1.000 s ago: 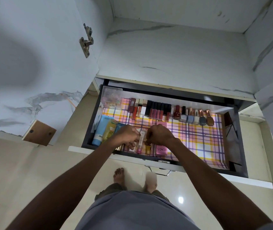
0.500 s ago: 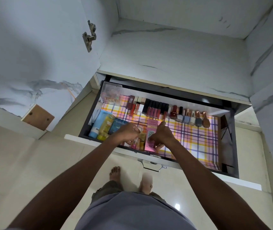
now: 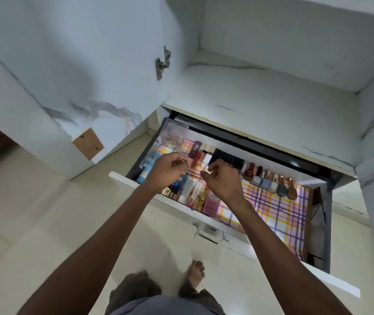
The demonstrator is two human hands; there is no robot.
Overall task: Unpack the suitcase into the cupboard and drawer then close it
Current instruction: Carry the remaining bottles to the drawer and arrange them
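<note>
The open drawer [image 3: 231,228] has a plaid liner [image 3: 279,214] and holds cosmetics. Along its back wall stand dark lipsticks [image 3: 228,159] and nail polish bottles [image 3: 270,183]. At the front left lie tubes [image 3: 146,170], small bottles and a pink box [image 3: 212,204]. My left hand [image 3: 166,170] and my right hand [image 3: 223,179] hover side by side just above the front-left items, fingers curled in, with nothing clearly seen in either. The suitcase is out of view.
A clear plastic box [image 3: 172,133] sits in the drawer's back left corner. Above the drawer is the white cupboard shelf [image 3: 261,92]. The open cupboard door [image 3: 68,64] with its hinge [image 3: 162,63] hangs at left. My bare foot [image 3: 195,276] stands on the tiled floor.
Both hands have lifted off the pink box and small bottles and now hover a little higher and further back. The view has shifted to the right.
</note>
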